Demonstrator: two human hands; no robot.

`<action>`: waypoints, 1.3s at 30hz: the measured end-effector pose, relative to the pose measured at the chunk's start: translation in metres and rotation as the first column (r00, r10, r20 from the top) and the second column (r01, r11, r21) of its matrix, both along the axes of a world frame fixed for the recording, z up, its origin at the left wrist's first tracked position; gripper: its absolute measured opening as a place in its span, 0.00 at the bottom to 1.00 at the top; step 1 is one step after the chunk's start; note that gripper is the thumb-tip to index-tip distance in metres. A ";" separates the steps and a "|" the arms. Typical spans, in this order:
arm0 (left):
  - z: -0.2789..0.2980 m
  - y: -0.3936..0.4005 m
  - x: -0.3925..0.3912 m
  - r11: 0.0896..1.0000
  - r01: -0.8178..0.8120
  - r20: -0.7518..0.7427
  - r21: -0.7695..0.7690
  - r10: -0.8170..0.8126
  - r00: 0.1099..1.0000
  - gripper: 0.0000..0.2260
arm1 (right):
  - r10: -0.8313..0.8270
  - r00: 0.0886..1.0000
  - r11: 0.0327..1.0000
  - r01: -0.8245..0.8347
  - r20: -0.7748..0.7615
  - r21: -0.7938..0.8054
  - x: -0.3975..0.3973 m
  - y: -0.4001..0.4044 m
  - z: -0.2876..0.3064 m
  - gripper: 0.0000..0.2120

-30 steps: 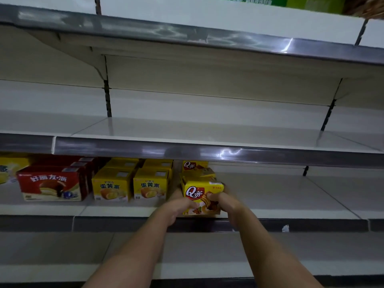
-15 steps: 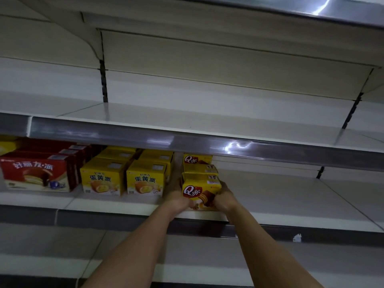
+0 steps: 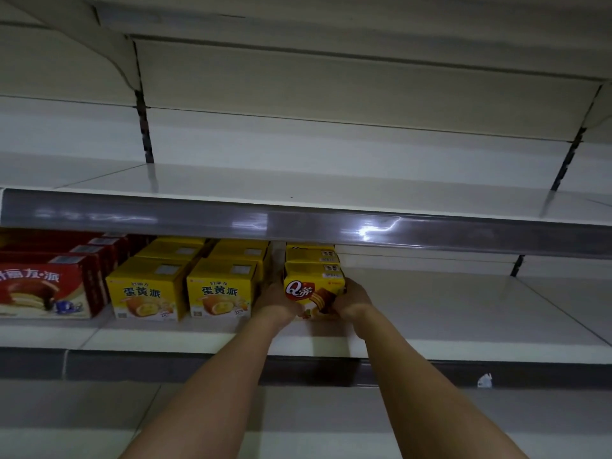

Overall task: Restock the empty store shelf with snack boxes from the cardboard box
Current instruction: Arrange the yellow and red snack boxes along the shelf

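A yellow Q snack box (image 3: 313, 286) stands on the middle shelf (image 3: 447, 313), in front of another box of the same kind (image 3: 313, 255). My left hand (image 3: 276, 303) grips its left side and my right hand (image 3: 352, 301) grips its right side. To its left stand yellow egg-yolk pie boxes (image 3: 220, 293) in two rows, then red pie boxes (image 3: 46, 289). The cardboard box is out of view.
The upper shelf (image 3: 298, 183) carries nothing, and its grey price rail (image 3: 298, 226) hangs just above the boxes. The middle shelf to the right of the Q boxes is bare. A lower shelf (image 3: 314, 409) runs under my forearms.
Both hands have slid the Q box back along the shelf until it sits right behind the earlier one. The view has tilted upward and closer.
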State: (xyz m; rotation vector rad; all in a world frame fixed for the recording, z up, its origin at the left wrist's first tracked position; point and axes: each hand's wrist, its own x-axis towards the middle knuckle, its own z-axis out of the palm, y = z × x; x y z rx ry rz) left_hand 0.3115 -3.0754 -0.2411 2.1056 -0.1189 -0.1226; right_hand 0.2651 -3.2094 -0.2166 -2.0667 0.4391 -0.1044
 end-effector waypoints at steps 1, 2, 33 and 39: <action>0.000 0.000 0.002 1.000 -0.009 0.014 0.003 0.009 1.000 0.28 | -0.001 1.000 1.000 0.001 -0.002 0.014 0.002 0.001 0.000 0.17; 0.000 0.000 0.002 1.000 -0.019 0.036 0.007 0.019 0.999 0.27 | -0.005 1.000 0.999 0.005 0.003 0.032 0.005 0.001 -0.001 0.16; 0.028 0.018 -0.111 0.885 -0.452 -0.004 -0.114 0.455 0.891 0.18 | 0.202 0.979 0.968 -0.197 -0.021 0.156 -0.050 0.000 0.003 0.10; 0.016 0.052 -0.175 0.764 -0.624 -0.066 -0.167 0.622 0.780 0.18 | 0.383 0.924 0.909 -0.375 -0.008 0.182 -0.088 0.032 0.011 0.22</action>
